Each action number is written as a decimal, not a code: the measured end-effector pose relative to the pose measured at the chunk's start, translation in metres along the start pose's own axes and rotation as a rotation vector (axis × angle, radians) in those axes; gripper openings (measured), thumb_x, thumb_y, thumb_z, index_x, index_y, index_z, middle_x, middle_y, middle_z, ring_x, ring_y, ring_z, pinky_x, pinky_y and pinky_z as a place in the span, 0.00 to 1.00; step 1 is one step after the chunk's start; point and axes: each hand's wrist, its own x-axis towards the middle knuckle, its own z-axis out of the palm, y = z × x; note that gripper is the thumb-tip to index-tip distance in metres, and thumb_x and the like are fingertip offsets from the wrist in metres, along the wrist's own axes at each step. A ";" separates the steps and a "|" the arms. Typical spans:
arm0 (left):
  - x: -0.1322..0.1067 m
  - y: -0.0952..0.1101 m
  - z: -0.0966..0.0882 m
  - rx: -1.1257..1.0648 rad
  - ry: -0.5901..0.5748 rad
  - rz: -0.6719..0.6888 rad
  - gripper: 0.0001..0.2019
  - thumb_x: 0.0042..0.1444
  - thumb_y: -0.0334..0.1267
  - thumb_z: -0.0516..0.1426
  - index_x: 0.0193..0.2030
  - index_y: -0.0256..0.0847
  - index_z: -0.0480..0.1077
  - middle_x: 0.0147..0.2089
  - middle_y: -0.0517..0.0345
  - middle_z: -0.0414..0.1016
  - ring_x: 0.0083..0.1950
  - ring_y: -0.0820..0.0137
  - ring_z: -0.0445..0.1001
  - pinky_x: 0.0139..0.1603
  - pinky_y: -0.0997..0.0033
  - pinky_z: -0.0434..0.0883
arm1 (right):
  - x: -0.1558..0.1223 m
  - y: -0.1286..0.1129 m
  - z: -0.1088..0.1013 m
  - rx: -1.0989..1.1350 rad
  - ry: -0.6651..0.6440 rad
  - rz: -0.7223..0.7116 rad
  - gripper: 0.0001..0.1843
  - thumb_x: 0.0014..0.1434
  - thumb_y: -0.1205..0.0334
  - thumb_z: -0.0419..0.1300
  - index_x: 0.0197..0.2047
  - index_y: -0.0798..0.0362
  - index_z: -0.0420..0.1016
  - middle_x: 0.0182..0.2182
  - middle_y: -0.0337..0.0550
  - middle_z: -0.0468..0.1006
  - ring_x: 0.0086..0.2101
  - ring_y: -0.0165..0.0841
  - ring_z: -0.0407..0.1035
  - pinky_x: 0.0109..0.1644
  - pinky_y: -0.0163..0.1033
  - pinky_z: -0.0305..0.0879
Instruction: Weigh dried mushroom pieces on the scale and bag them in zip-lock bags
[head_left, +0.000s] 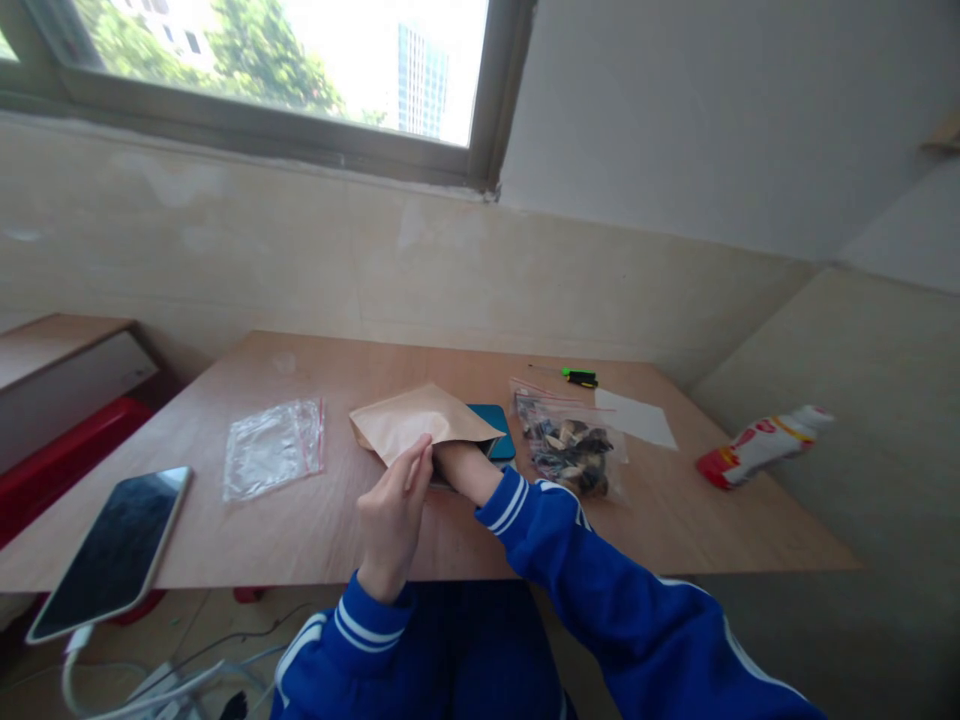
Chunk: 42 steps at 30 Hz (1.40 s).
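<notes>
A brown paper bag (427,415) lies on the wooden table in front of me, its mouth toward my right side. My left hand (394,510) is closed on the near edge of the bag, fingers pressed against the paper. Through the mouth goes my right hand (466,470), in up to about the wrist; its fingers are hidden inside. Partly behind the bag is a flat teal object (493,428), its kind unclear. Just right of it, a clear zip bag (574,445) holds dark and pale dried pieces.
Clear zip bags (274,448) lie on the left of the table (300,540). A tablet (116,550) with a white cable overhangs the left edge. Toward the right are small screwdrivers (579,376), white paper (637,418) and a tilted red-and-white bottle (761,448).
</notes>
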 end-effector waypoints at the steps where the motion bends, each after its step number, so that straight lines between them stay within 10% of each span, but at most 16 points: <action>1: 0.002 0.000 -0.002 -0.001 -0.002 -0.007 0.12 0.62 0.40 0.54 0.48 0.41 0.74 0.44 0.56 0.81 0.39 0.70 0.81 0.40 0.78 0.74 | -0.006 -0.001 -0.006 0.016 -0.007 0.002 0.20 0.63 0.75 0.49 0.55 0.55 0.71 0.50 0.48 0.77 0.51 0.37 0.70 0.58 0.40 0.64; 9: 0.025 0.002 -0.010 -0.077 -0.109 -0.161 0.13 0.62 0.44 0.54 0.48 0.47 0.75 0.42 0.60 0.82 0.39 0.67 0.81 0.37 0.75 0.74 | -0.047 -0.015 -0.062 0.117 0.060 -0.031 0.15 0.63 0.75 0.51 0.45 0.56 0.77 0.45 0.49 0.78 0.47 0.35 0.72 0.53 0.40 0.69; 18: 0.055 0.008 -0.017 -0.128 -0.152 -0.209 0.12 0.60 0.44 0.55 0.45 0.47 0.76 0.38 0.63 0.83 0.40 0.67 0.81 0.36 0.77 0.73 | -0.054 0.004 -0.060 0.047 0.393 -0.246 0.16 0.67 0.69 0.48 0.48 0.54 0.76 0.49 0.50 0.76 0.54 0.35 0.67 0.60 0.43 0.66; 30: 0.086 0.003 -0.017 0.027 -0.077 -0.231 0.13 0.60 0.47 0.54 0.39 0.44 0.78 0.35 0.57 0.82 0.38 0.62 0.81 0.35 0.70 0.72 | -0.045 0.038 -0.061 0.579 1.054 0.409 0.10 0.59 0.57 0.61 0.39 0.53 0.80 0.41 0.47 0.81 0.46 0.38 0.73 0.55 0.47 0.68; 42: 0.090 -0.009 -0.028 -0.023 -0.027 -0.239 0.12 0.59 0.46 0.56 0.40 0.44 0.78 0.36 0.59 0.82 0.38 0.66 0.81 0.36 0.72 0.73 | -0.052 0.109 -0.016 0.307 0.299 0.428 0.07 0.55 0.70 0.60 0.33 0.55 0.81 0.35 0.48 0.82 0.38 0.37 0.76 0.46 0.43 0.70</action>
